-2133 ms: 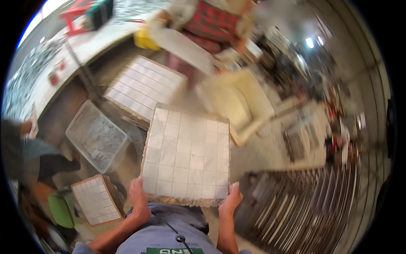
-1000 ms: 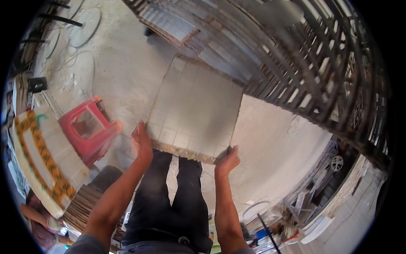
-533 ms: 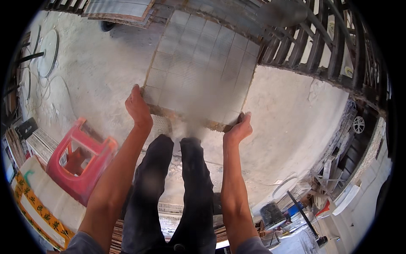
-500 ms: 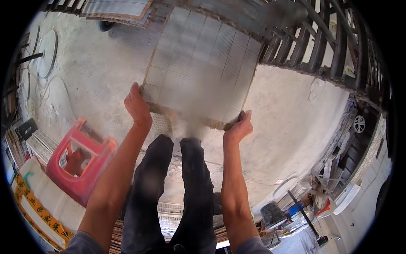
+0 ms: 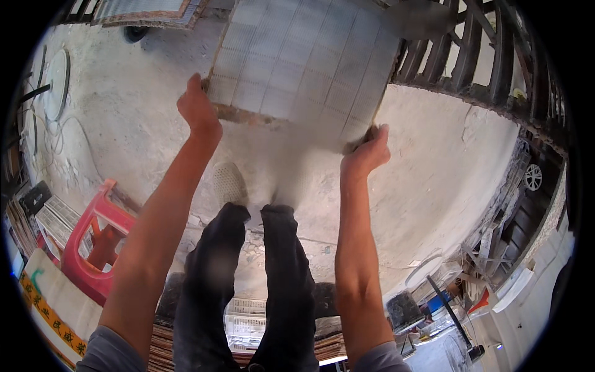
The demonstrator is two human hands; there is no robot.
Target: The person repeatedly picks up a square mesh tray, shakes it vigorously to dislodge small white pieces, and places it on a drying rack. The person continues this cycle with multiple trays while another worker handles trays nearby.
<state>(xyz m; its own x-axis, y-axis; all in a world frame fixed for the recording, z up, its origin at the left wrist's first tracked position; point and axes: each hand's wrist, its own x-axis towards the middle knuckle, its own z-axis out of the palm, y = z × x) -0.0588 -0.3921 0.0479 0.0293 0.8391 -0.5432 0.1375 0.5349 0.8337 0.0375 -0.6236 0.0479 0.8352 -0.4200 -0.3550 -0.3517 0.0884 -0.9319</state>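
I had both hands closed on a pale tiled board, which lay at twelve o'clock in my head view, running up to the top edge. My left hand gripped its near-left corner from ten o'clock, thumb up; my right hand gripped the near-right corner from two. The fingers underneath were hidden from me, and a blurred smudge covered part of the near edge. The board slanted down toward the right. A dark slatted rack stood just beside it toward two o'clock; I could not tell whether they touched. More panels sat near eleven, and a red stool lay at eight. A perforated shoe showed at nine o'clock, near the centre, with dark trousers below toward six.
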